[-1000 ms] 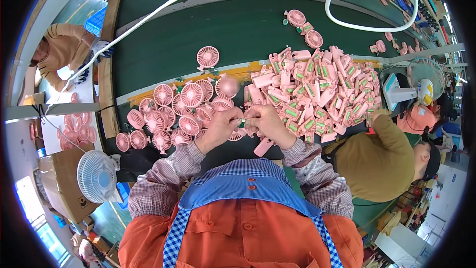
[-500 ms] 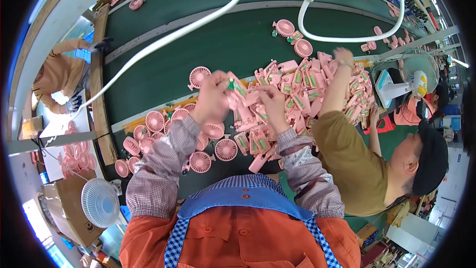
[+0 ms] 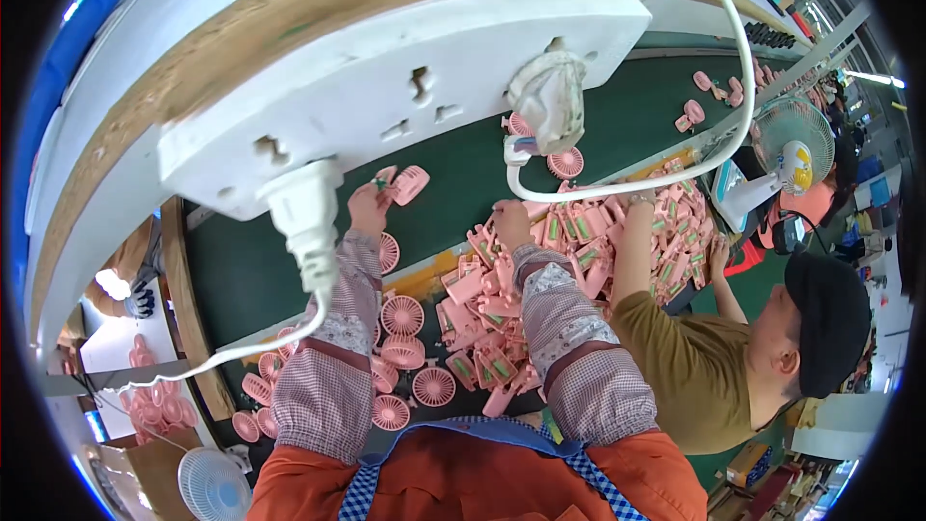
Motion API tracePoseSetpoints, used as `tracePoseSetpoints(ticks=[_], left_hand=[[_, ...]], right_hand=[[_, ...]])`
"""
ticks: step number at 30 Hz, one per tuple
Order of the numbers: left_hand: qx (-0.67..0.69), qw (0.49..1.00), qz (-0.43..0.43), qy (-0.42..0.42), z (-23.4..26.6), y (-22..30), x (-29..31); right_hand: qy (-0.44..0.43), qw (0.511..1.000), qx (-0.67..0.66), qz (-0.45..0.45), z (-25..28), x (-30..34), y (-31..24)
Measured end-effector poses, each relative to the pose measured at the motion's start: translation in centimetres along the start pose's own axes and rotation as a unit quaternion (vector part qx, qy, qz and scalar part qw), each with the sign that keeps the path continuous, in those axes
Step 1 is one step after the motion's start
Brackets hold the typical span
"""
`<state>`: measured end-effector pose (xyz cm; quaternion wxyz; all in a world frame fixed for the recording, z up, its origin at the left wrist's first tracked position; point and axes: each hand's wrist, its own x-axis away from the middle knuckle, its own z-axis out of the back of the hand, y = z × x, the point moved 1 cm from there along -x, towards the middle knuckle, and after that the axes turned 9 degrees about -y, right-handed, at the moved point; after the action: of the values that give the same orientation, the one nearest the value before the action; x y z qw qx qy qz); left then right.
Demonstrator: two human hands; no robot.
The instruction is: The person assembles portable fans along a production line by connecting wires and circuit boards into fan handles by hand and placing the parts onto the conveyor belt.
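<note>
My left hand (image 3: 366, 211) reaches out over the green belt (image 3: 453, 183), its fingers pinched on a small pink handheld fan (image 3: 411, 185) with a bit of green board by the fingertips. My right hand (image 3: 512, 223) is at the far left edge of a heap of pink handle shells (image 3: 473, 286), many with green strips inside. Its fingers are curled, and what they hold, if anything, is hidden. Round pink fan heads (image 3: 402, 315) lie under and beside my left forearm. Another fan head (image 3: 434, 387) rests near the belt's close edge.
A white power strip (image 3: 386, 101) with two plugs hangs across the upper view; its white cable (image 3: 748, 68) loops down on the right. At my right a co-worker (image 3: 699, 357) in a dark cap reaches into the heap. A desk fan (image 3: 786, 169) stands beyond.
My hands were close together over the heap's left part; now they are apart, the left farther out over the belt. The view has shifted, bringing the power strip into sight.
</note>
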<state>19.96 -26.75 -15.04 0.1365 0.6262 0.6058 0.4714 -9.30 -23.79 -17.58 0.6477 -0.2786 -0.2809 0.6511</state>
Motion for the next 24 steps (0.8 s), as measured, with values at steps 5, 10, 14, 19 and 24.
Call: tracePoseSetpoints(ticks=[5,10,14,19,24], left_hand=[[-0.08,0.995,-0.036,0.056,6.0,2.0,-0.4],[-0.12,0.991,-0.044,0.048,10.3,2.3,1.6],[-0.526,0.841,-0.128,0.005,8.7,2.0,6.3],[-0.698,0.696,-0.17,0.01,10.0,0.2,10.4],[-0.717,0.687,-0.092,-0.08,7.0,-1.9,12.1]], right_hand=[[-0.033,0.996,0.009,0.086,0.2,0.8,-1.6],[0.02,0.984,-0.129,0.123,2.3,4.2,-3.1],[-0.038,0.979,-0.195,0.047,5.6,8.5,-5.7],[-0.098,0.914,-0.378,-0.106,7.8,12.8,-8.8],[-0.1,0.899,-0.42,-0.075,8.5,15.1,-9.9]])
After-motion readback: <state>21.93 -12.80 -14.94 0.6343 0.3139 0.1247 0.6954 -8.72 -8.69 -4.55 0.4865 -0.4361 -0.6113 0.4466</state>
